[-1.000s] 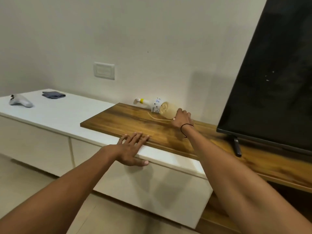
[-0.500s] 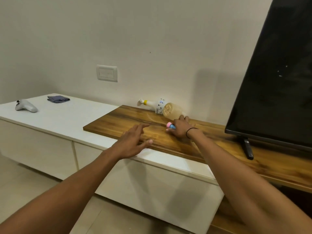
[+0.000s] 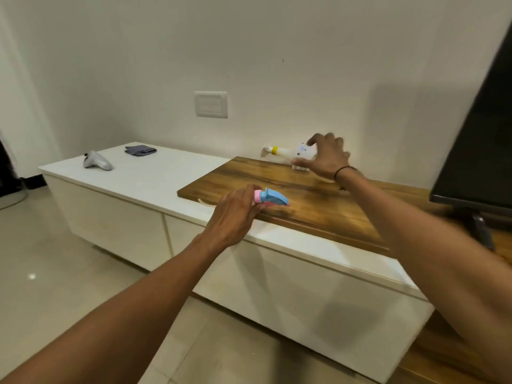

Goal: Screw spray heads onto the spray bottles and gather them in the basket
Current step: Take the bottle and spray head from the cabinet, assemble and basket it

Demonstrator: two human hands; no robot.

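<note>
A blue spray head with a pink collar (image 3: 273,199) is in my left hand (image 3: 235,214), just above the front edge of the wooden top (image 3: 318,200). Its thin dip tube (image 3: 204,203) sticks out to the left below my hand. A white spray bottle with a yellow neck ring (image 3: 288,151) lies on its side against the wall at the back of the wooden top. My right hand (image 3: 325,157) arches over the bottle's wide end with fingers spread, thumb below and fingers above. No basket is in view.
A large black TV (image 3: 482,139) stands on the right and overhangs the wooden top. On the white cabinet (image 3: 155,176) to the left lie a grey game controller (image 3: 97,161) and a folded grey cloth (image 3: 140,149). A wall socket (image 3: 211,104) sits above.
My left hand has taken the blue and pink spray head that my right hand held. My right hand has moved back to the lying bottle. The view has shifted to the right.
</note>
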